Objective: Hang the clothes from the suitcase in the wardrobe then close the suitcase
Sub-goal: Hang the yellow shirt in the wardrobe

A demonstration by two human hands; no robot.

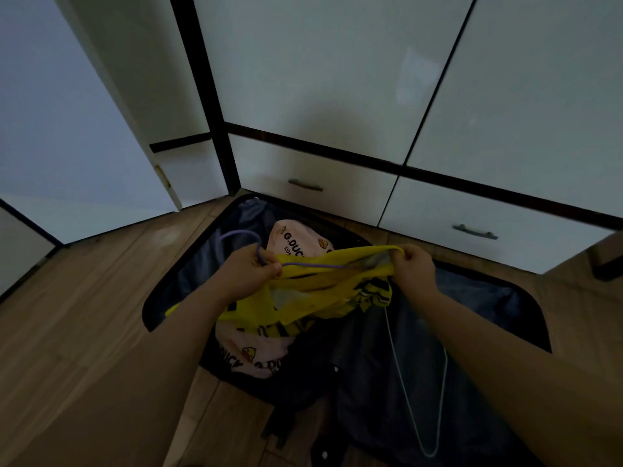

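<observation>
The white wardrobe point(337, 79) fills the far side, its drawers point(313, 183) low behind the open dark suitcase point(478, 315), which lies on the wooden floor point(84, 332) with its far corner near the wardrobe's base; bare floor is open to the left. A yellow garment point(303, 298) is held above the suitcase, over a pink duck-print garment point(256, 352). The left hand point(249, 273) grips the yellow cloth together with a purple hanger point(236, 235). The right hand point(414, 267) pinches the cloth's upper edge. Both forearms reach forward. A white hanger point(421, 399) lies in the suitcase's right half.
</observation>
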